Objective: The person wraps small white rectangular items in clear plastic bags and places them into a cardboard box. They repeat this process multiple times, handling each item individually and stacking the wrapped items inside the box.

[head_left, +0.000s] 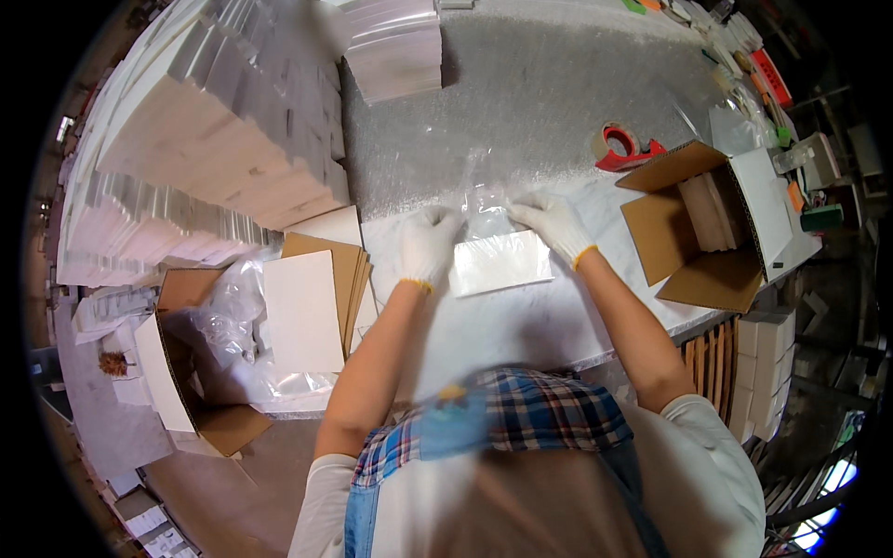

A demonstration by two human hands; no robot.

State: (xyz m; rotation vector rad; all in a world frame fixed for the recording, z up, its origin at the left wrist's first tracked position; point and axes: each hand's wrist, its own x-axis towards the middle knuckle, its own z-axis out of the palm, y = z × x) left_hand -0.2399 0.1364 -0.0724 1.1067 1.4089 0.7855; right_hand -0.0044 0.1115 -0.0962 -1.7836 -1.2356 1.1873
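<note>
A white rectangular block (503, 264) lies flat in front of me, with a shiny clear film over its top. Beyond its far edge stretches the loose, crumpled part of a clear plastic bag (486, 212). My left hand (432, 245), in a white glove with a yellow cuff, is closed at the bag's left side, fingertips partly hidden. On the other side my right hand (556, 226), gloved the same way, pinches the bag's right edge between thumb and fingers. Both hands are just beyond the block's far corners.
Tall stacks of white slabs (223, 130) rise at the left. Below them, an open carton (167, 372) holds clear plastic bags (233, 312) beside cardboard sheets (312, 307). At the right are a red tape dispenser (625, 149) and an open carton (665, 232) with pale slabs inside.
</note>
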